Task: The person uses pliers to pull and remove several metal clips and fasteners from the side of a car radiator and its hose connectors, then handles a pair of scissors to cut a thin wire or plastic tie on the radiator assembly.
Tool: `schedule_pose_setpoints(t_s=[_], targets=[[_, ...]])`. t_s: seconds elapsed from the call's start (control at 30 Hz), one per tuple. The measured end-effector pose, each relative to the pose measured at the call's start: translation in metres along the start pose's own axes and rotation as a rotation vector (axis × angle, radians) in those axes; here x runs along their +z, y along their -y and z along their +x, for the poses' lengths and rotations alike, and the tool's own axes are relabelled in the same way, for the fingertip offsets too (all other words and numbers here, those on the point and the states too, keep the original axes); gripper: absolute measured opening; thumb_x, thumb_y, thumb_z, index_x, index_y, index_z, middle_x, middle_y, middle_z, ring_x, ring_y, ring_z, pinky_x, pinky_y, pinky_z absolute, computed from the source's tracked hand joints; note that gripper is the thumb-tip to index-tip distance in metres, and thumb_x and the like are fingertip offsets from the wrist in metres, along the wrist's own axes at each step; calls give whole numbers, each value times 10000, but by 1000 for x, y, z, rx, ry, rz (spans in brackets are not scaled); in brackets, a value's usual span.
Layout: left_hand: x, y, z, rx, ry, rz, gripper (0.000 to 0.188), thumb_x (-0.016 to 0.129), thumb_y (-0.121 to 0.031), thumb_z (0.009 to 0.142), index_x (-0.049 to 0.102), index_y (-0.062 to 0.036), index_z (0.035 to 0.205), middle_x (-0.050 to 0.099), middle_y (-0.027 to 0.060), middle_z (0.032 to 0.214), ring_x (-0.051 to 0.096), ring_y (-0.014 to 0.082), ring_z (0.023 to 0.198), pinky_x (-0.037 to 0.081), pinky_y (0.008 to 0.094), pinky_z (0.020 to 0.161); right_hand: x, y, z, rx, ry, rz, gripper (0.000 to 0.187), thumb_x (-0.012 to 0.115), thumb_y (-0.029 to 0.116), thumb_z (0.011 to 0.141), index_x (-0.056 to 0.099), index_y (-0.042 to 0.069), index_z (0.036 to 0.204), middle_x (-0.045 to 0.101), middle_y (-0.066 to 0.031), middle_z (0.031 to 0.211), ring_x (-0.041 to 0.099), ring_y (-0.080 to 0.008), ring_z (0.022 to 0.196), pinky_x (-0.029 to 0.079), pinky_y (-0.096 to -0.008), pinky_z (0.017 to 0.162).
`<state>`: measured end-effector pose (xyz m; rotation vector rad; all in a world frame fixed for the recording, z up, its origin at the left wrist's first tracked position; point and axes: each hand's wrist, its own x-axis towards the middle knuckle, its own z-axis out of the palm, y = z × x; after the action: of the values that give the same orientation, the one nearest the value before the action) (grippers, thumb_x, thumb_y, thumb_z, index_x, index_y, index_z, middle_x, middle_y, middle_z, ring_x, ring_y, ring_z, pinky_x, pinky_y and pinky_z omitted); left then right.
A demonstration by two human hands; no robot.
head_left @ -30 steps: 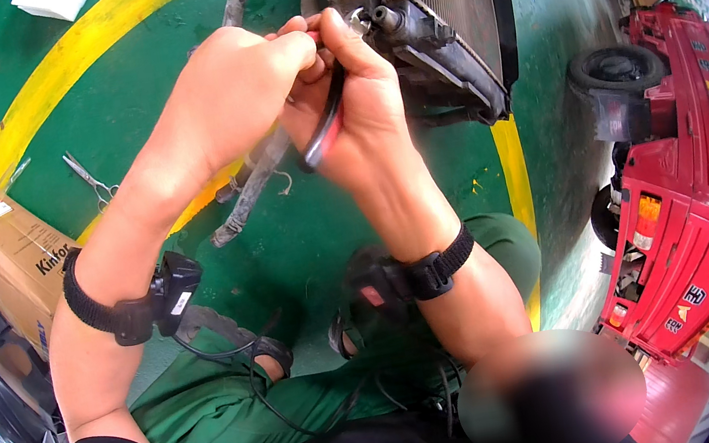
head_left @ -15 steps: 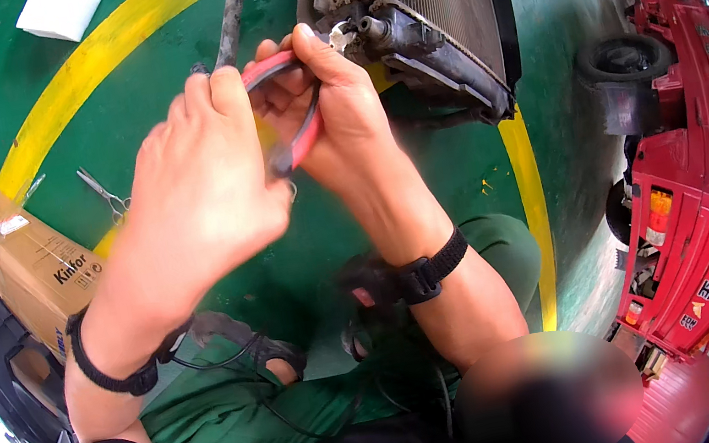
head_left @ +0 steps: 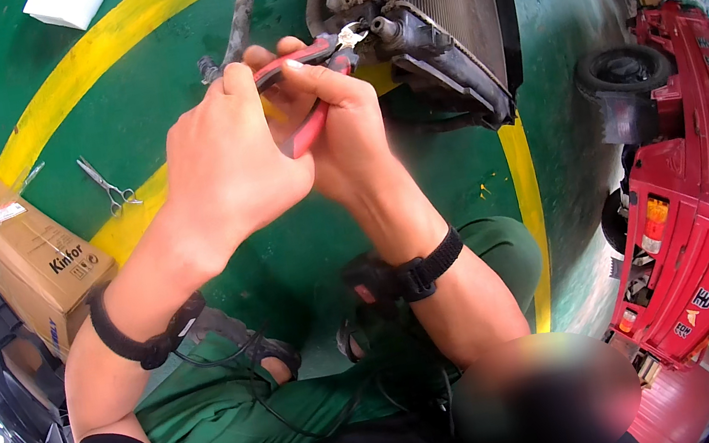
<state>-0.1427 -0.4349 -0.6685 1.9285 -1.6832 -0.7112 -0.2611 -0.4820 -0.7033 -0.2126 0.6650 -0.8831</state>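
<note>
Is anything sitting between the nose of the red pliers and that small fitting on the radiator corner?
Nothing visible. The red-handled pliers, held by the left hand and the right hand, already have their metal tip at the fitting on the radiator. The black hose runs off to the left, clear of the tip.

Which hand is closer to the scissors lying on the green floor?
The left. The left hand sits just right of the scissors, with bare floor between them. The right hand is farther right, behind the left, gripping the red-handled pliers.
</note>
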Motion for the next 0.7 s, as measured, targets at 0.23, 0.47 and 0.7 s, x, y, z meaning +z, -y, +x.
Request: schedule_pose_setpoints(t_s=[0.23,0.47,0.7], targets=[[1,9,3,-6,-9,-61,499,732,-157,694,549,24,1122,705,216,936,696,388,901,560,434,777,10,-4,9,-13,118,210,290,476,-103,749,525,64,981,600,-102,987,614,-266,1026,523,-415,920],[4,12,5,11,-8,-135,517,731,-153,709,568,35,1162,718,209,985,702,365,948,561,405,815,16,-3,15,-46,-73,144,251,602,233,989,581,21,857,614,-92,797,637,-234,835,544,-357,741],[17,19,-1,-61,9,-336,555,706,-82,721,562,72,1235,714,223,1047,714,280,1014,546,344,872,22,-2,12,-46,-282,-181,259,564,232,993,582,15,853,629,-111,789,628,-222,702,503,-340,600]])
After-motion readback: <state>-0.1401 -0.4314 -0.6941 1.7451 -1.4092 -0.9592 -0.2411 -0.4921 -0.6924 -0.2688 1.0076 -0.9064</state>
